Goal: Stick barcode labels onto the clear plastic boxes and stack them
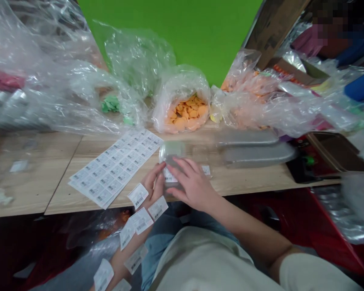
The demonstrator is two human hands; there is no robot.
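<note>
A clear plastic box lies on the table right in front of me, with a white barcode label on its near part. My left hand holds the box's left edge, fingers curled against it. Several loose labels are stuck along the back of that hand and forearm. My right hand rests over the box and label with its fingers spread out and nothing in its grasp. To the left of the box are sheets of barcode labels, lying slanted and overlapping.
An open bag of orange pieces stands behind the box. Stacked clear plastic shells lie to the right, beside a black tray. Crumpled plastic bags fill the back left. A green panel rises behind.
</note>
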